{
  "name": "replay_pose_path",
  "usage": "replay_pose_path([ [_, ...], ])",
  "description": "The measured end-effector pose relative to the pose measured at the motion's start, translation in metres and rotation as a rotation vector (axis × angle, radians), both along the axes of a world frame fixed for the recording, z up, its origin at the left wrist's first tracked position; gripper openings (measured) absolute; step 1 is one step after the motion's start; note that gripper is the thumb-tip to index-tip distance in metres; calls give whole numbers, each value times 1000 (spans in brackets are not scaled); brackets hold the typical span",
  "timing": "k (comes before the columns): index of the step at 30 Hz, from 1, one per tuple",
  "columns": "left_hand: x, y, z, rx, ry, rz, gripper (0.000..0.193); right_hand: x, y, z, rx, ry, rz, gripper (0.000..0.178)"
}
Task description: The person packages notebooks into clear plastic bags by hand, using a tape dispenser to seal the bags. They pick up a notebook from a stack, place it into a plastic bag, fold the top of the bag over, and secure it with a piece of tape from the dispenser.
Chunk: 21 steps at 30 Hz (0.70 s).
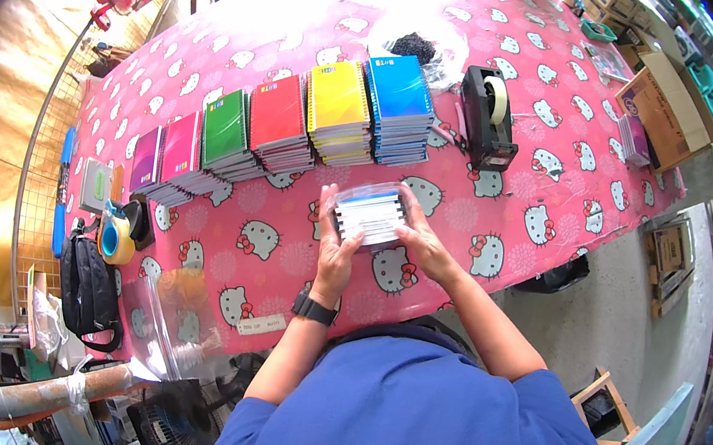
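Observation:
Between my two hands, over the near part of the table, is a small stack of spiral notebooks (368, 220). Its white page edges and black bindings face up, and a strip of blue shows at the far side. A shiny clear film seems to lie around it. My left hand (335, 251), with a dark watch on the wrist, grips the stack's left side. From the right, my right hand (423, 238) closes on the other side. Just beyond stand stacks of spiral notebooks in a row: purple (146, 157), magenta (181, 145), green (226, 126), red (279, 113), yellow (338, 98) and blue (400, 91).
A black tape dispenser (488, 123) stands right of the blue stack. Clear plastic bags (172, 324) lie at the near left edge, by a tape roll (115, 238) and black bag (87, 286). An open cardboard box (667, 110) sits at the right on the pink-patterned tablecloth (502, 210).

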State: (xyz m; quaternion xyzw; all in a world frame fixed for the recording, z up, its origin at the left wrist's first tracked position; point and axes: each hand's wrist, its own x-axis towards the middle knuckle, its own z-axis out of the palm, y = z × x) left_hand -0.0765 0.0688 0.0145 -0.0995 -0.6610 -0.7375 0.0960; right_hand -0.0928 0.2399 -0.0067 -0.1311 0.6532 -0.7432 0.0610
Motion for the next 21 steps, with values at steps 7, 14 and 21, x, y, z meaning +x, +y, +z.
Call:
replay_pose_path([
  [7, 27, -50, 1, -381, 172, 111, 78, 2, 49, 52, 407, 385, 58, 43],
  [14, 18, -59, 20, -906, 321, -70, 72, -19, 41, 53, 533, 523, 335, 66],
  [21, 6, -69, 32, -1139, 327, -255, 76, -28, 37, 70, 754, 600, 462, 71],
])
